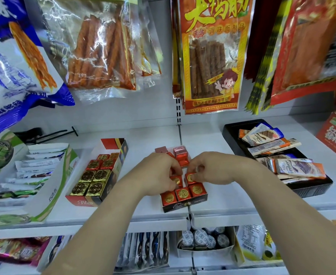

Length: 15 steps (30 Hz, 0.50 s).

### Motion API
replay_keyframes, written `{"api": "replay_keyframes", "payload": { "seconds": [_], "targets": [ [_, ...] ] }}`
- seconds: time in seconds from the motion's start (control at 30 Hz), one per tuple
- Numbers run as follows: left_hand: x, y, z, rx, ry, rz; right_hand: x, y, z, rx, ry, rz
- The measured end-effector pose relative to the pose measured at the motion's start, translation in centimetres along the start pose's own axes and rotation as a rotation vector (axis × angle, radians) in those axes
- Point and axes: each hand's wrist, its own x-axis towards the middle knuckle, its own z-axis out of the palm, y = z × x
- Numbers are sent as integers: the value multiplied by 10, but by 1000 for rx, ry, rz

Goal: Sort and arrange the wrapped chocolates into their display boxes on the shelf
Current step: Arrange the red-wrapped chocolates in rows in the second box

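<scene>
two bare hands over a small dark cardboard box (pixel 183 207) in the middle of a white shelf (pixel 242 201). left hand (pixel 159 171) bent over the box, fingers curled and pinched on a shiny red foil chocolate (pixel 176 180) with a round gold stamp. right hand (pixel 212 167) just beside it, finger and thumb closed on another red chocolate (pixel 191 178) of the same square shape. three more red foil squares (pixel 183 193) packed tight in the front row of the box, touching each other. behind the hands, a few pink and red wrapped cubes (pixel 178 153), partly hidden, so cannot tell if in the same box. to the left, a long open box (pixel 111 171) with crinkly gold squares in front and red ones behind, in neat pairs. further left, a white and green carton (pixel 50 195) of flat packets. to the right, a black tray (pixel 232 139) with a loose pile of flat, smooth wrapped bars. above, clear and bright plastic bags of long brown sticks (pixel 206 62) hanging down.
</scene>
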Motion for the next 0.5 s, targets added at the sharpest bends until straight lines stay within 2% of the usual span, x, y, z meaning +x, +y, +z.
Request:
{"api": "replay_keyframes", "payload": {
  "seconds": [0.5],
  "targets": [
    [3,2,6,-139,62,-45,4,6,3,127,-9,14]
  ]
}}
